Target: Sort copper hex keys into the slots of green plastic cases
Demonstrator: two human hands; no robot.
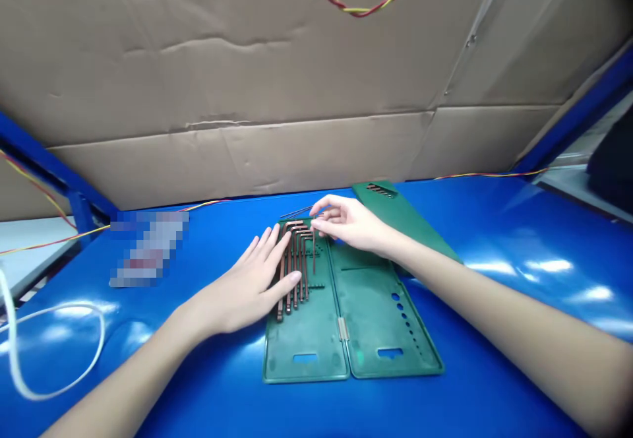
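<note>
An open green case (316, 352) lies on the blue table, its two halves side by side. Several L-shaped brown hex keys (289, 293) sit in a row in its left half. My left hand (257, 280) rests with spread fingers over the left edge of the case, touching the largest keys. At the upper part of the case, my right hand (346, 222) pinches a thin hex key (314, 253), which hangs downward over the left half. A few thin keys (297, 212) lie just beyond the case's top edge, partly behind my right hand.
A green sheet-like piece (415, 223) with a slot of small keys lies behind my right forearm. A blurred-out item (151, 248) and a white cable (101, 332) are at left. Cardboard (297, 148) stands behind the blue table (519, 293); a red-yellow wire (356, 12) hangs above.
</note>
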